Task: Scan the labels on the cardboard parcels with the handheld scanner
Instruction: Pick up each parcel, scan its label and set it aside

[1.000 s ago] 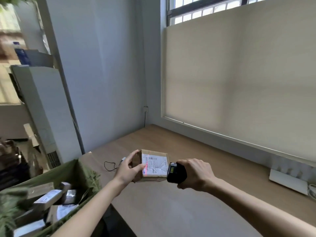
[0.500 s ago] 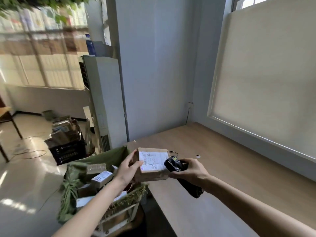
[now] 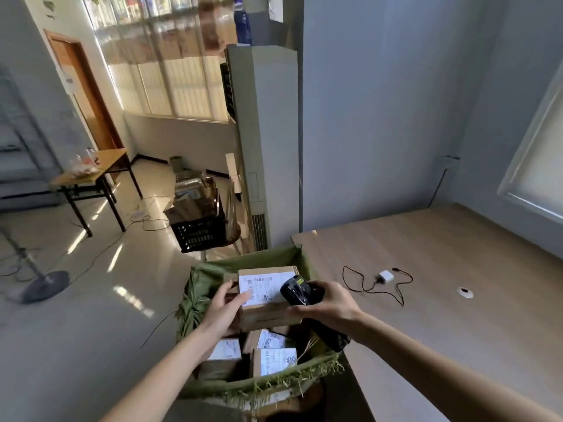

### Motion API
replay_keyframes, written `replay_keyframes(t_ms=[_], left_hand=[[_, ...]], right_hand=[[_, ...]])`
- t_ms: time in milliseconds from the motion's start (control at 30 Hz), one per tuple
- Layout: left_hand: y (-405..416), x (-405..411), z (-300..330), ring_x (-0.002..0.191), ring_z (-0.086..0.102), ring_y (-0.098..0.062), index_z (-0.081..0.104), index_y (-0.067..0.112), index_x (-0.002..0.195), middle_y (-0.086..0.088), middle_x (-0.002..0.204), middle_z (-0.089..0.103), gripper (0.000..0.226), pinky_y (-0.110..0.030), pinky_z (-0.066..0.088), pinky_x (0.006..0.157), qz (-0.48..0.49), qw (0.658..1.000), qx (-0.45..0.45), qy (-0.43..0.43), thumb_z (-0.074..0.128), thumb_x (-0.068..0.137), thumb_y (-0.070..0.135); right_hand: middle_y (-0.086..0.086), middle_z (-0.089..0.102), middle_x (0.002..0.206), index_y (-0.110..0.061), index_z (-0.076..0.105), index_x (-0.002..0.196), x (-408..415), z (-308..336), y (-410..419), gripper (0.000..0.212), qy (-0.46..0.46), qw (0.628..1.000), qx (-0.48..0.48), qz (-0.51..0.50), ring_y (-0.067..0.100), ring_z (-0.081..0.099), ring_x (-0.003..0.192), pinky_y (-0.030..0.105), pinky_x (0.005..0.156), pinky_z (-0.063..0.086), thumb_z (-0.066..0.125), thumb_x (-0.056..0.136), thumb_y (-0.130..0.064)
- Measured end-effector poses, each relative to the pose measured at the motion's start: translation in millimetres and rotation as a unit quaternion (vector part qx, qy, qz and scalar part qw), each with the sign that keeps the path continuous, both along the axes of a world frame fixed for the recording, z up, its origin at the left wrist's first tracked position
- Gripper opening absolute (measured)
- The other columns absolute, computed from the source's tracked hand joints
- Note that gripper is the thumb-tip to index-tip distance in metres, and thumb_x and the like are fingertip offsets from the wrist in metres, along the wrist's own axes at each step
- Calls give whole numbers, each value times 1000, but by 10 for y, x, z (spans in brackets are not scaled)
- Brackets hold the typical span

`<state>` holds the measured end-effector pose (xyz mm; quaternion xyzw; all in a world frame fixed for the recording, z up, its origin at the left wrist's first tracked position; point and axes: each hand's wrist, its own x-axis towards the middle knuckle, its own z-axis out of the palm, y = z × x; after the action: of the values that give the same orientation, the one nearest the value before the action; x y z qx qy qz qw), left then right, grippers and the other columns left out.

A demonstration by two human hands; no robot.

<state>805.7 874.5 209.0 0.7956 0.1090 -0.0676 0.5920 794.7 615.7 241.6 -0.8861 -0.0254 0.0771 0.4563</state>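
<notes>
The left hand (image 3: pixel 227 306) holds a cardboard parcel (image 3: pixel 268 296) by its left side, the thumb curled on its white label (image 3: pixel 263 288), above the far part of a green-lined basket (image 3: pixel 210 278) which stands at the left edge of the wooden table (image 3: pixel 441 300). The right hand (image 3: pixel 327 303) is clamped around the black handheld scanner (image 3: pixel 295 290), whose head is just over the right edge of the label. More labelled parcels (image 3: pixel 274 359) lie inside the basket, near its front rim, and a white charger with a black cable (image 3: pixel 384 277) lies on the table, well apart from the basket.
</notes>
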Motion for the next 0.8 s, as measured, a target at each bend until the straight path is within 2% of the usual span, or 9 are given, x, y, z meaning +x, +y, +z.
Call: replay_keyframes(t_ms=[100, 167, 233, 267, 333, 400, 533, 633, 800], left_hand=[[125, 246, -320, 114, 52, -12, 34, 30, 154, 10, 129, 47, 70, -39, 51, 92, 24, 997, -32, 58, 69, 93, 33], [166, 381, -541, 93, 59, -1, 38, 31, 152, 15, 119, 52, 65, -30, 53, 70, 41, 995, -44, 81, 68, 95, 28], [201, 493, -772, 81, 65, 7, 41, 34, 148, 22, 111, 58, 59, -24, 53, 61, 52, 993, -54, 93, 66, 96, 25], [212, 535, -881, 85, 68, 4, 42, 35, 147, 22, 113, 61, 58, -25, 56, 64, 55, 991, -63, 101, 66, 96, 24], [227, 603, -1088, 109, 67, -14, 42, 32, 150, 11, 128, 63, 60, -40, 58, 88, 64, 989, -71, 117, 67, 95, 25], [228, 660, -1241, 119, 63, -21, 43, 32, 150, 6, 134, 62, 61, -50, 51, 102, 64, 986, -71, 134, 68, 95, 25], [168, 831, -1413, 122, 61, -20, 43, 37, 149, 9, 136, 61, 60, -47, 51, 103, 46, 986, -62, 150, 68, 94, 33], [120, 963, -1510, 140, 42, -26, 34, 32, 155, 1, 154, 42, 68, -40, 36, 110, 45, 988, 40, 143, 59, 95, 52], [206, 1106, -1461, 137, 46, -26, 45, 23, 149, -4, 151, 48, 59, -36, 37, 110, 17, 987, 112, 114, 60, 96, 44]], right_hand=[[-18, 71, 84, -24, 76, 114, 381, -325, 141, 65, 19, 1000, -14, 18, -5, 64, 73, 7, 58, 41, 92, 62, -60], [-18, 73, 87, -27, 75, 113, 566, -561, 216, 64, 35, 999, -31, 29, -6, 66, 75, 8, 59, 42, 92, 61, -62], [-17, 75, 90, -30, 75, 112, 716, -798, 277, 63, 50, 997, -45, 37, -5, 68, 80, 14, 66, 51, 91, 60, -63], [-16, 75, 91, -30, 75, 111, 771, -914, 300, 62, 61, 996, -52, 41, -2, 69, 82, 20, 73, 57, 91, 61, -62], [-15, 76, 92, -32, 73, 112, 841, -1124, 322, 61, 81, 994, -65, 46, -1, 70, 84, 28, 81, 61, 91, 61, -61], [-17, 75, 91, -34, 72, 115, 892, -1287, 321, 64, 95, 992, -74, 48, -3, 69, 83, 26, 80, 60, 91, 60, -61], [-17, 74, 90, -34, 70, 112, 1032, -1485, 310, 62, 108, 989, -93, 28, -2, 68, 81, 25, 75, 60, 89, 60, -62], [-13, 73, 87, -30, 70, 106, 1111, -1530, 285, 56, 96, 987, -126, -3, 2, 68, 76, 23, 65, 57, 88, 62, -60], [-8, 73, 91, -28, 69, 107, 1066, -1436, 167, 56, 98, 984, -139, -47, 11, 70, 83, 36, 76, 62, 87, 64, -58]])
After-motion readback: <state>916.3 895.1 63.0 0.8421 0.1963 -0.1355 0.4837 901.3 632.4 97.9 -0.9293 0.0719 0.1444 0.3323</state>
